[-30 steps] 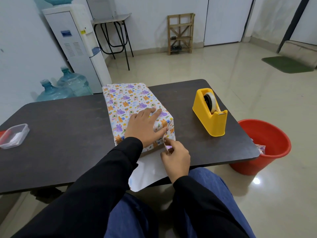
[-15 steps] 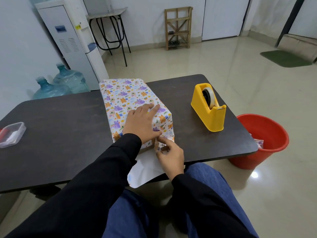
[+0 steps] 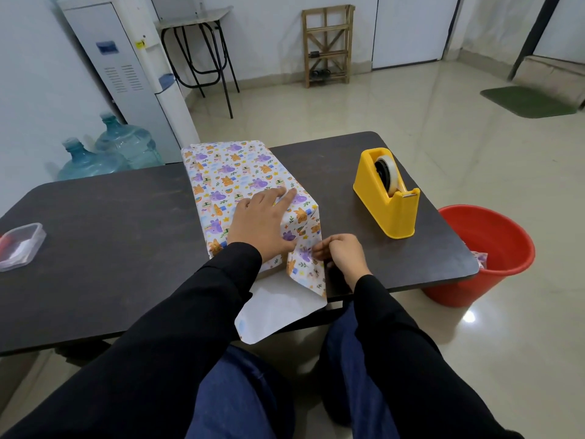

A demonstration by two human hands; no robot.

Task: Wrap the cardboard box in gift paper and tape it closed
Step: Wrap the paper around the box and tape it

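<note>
Under left fingers box; right fingers pinch paper flap.

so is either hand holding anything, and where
The right hand pinches the gift paper at its folded near-end flap; the left hand presses flat on top.

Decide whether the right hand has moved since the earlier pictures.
Yes: against the wrapped box, the right hand shifted rightward, from the near end to the near right corner.
</note>
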